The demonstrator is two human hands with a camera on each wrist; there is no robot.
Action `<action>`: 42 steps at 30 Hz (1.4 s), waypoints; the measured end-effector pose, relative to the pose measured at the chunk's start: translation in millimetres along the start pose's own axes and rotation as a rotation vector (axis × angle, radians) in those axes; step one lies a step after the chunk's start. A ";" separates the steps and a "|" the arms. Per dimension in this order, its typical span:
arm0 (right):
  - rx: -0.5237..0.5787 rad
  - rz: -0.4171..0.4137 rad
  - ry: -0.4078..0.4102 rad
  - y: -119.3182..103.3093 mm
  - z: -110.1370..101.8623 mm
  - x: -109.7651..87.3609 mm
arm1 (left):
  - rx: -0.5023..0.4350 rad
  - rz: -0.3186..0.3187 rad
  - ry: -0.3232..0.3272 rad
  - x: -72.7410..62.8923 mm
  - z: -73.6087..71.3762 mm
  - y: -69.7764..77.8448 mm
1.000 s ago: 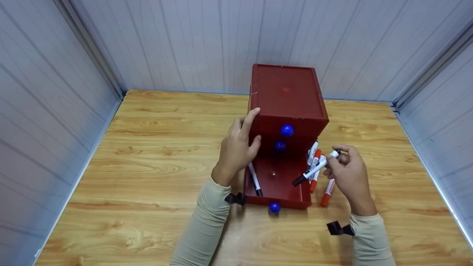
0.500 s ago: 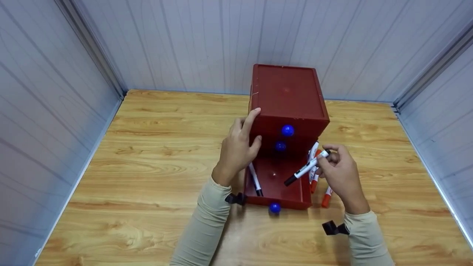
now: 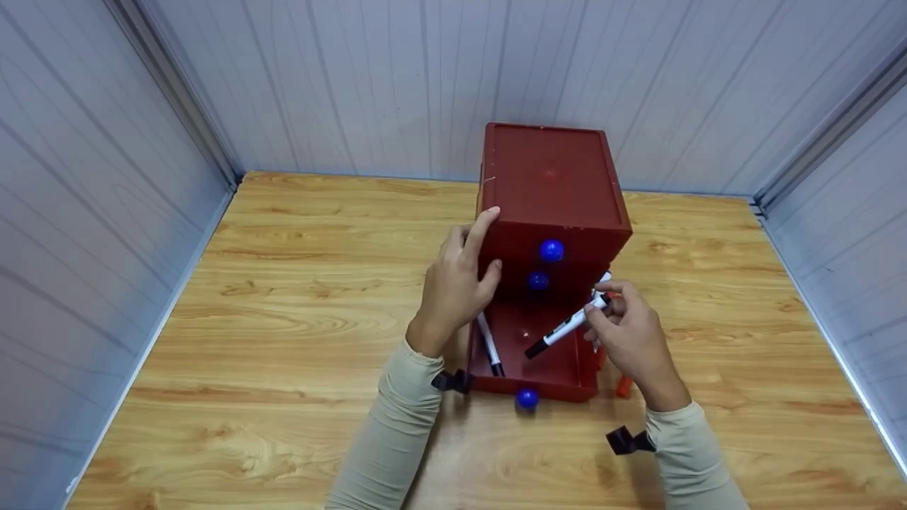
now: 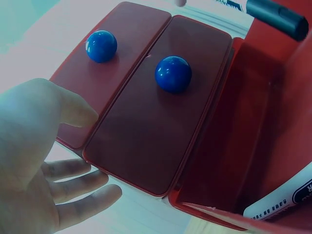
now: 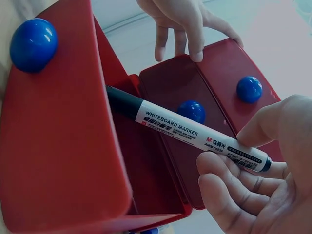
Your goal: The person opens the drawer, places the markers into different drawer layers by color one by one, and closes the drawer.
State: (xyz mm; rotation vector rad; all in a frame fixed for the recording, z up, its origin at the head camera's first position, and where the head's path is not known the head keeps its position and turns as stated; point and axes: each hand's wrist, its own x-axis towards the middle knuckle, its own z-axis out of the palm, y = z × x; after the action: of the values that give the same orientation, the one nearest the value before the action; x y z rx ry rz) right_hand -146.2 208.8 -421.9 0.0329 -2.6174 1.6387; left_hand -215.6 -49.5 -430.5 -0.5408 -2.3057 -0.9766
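My right hand (image 3: 631, 340) pinches a black-capped whiteboard marker (image 5: 180, 126) near its back end between thumb and fingers. The marker slants with its cap low over the pulled-out bottom drawer (image 3: 535, 386) of a dark red drawer unit (image 3: 549, 177). Inside that drawer, along its left wall, lies another black-capped marker (image 3: 489, 346). My left hand (image 3: 453, 287) rests at the unit's front left edge, index finger up to the top corner and thumb by the front. The left wrist view shows its fingers (image 4: 87, 207) fairly straight beside the unit.
Blue ball knobs (image 3: 552, 250) sit on the drawer fronts; the upper two drawers are closed. To the right of the drawer lie several markers, including one with an orange-red cap (image 3: 624, 387), partly hidden by my right hand. White panel walls (image 3: 368, 85) surround the wooden table (image 3: 283, 319).
My right hand has moved left with the marker, bringing its cap from the drawer's right side further in over the drawer. My left hand and the drawer unit stay put.
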 end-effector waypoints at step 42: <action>-0.226 0.025 -0.188 7.0 24.7 3.6 | -0.002 -0.013 -0.008 -0.4 0.1 -1.0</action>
State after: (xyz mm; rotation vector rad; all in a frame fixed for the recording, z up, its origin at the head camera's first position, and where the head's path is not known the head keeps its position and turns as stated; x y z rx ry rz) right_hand -151.0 189.7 -438.8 0.1526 -2.9385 1.3995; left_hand -215.9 -50.1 -431.4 -0.5314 -2.3180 -0.9851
